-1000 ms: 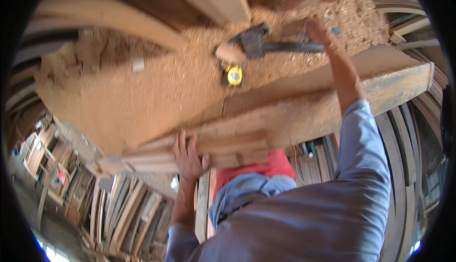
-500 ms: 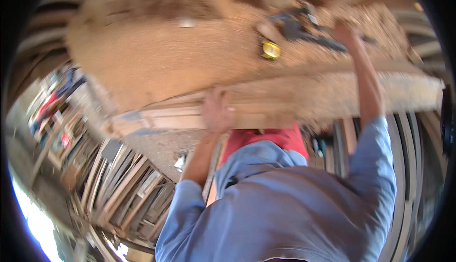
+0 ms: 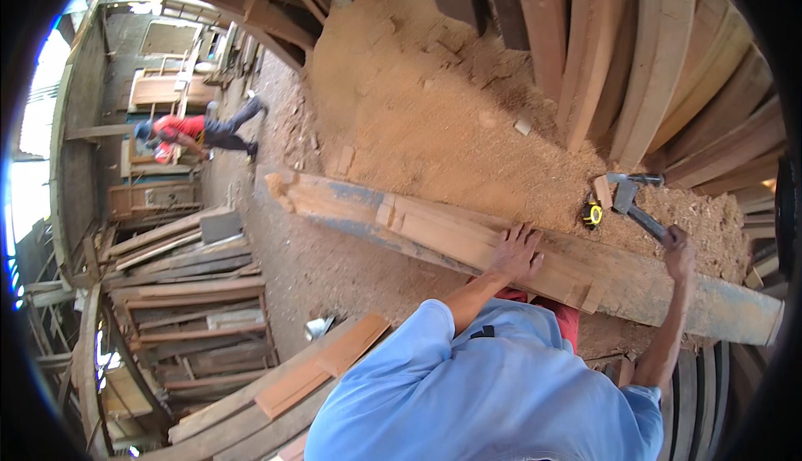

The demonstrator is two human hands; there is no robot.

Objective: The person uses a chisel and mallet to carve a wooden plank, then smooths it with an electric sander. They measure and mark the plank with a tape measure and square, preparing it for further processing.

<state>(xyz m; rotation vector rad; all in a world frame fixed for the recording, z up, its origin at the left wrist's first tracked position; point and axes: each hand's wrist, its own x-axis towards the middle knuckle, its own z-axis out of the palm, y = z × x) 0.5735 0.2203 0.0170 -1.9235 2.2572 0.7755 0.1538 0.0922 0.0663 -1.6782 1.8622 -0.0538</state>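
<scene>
A thick, worn plank (image 3: 702, 300) runs slantwise in front of me, with a shorter brown board (image 3: 434, 229) lying along it. My left hand (image 3: 516, 256) rests on the brown board, fingers spread. To the right, my right hand (image 3: 678, 252) is closed around the end of a dark handle of a hammer-like tool (image 3: 642, 217), whose head points away from me over the sawdust. A yellow and black tape measure (image 3: 591, 213) and a small wood block (image 3: 601, 190) lie beside the tool's head.
Sawdust (image 3: 434, 135) covers the ground beyond the plank. Upright boards (image 3: 656, 51) lean at the far right. Stacked timber (image 3: 192, 310) and loose boards (image 3: 292, 386) lie at left. Another person in a red top (image 3: 185, 129) is at the far left.
The view has swung round, showing more of the left side and the other person. My right hand has come nearer to the plank with the tool handle. My left hand stays on the brown board.
</scene>
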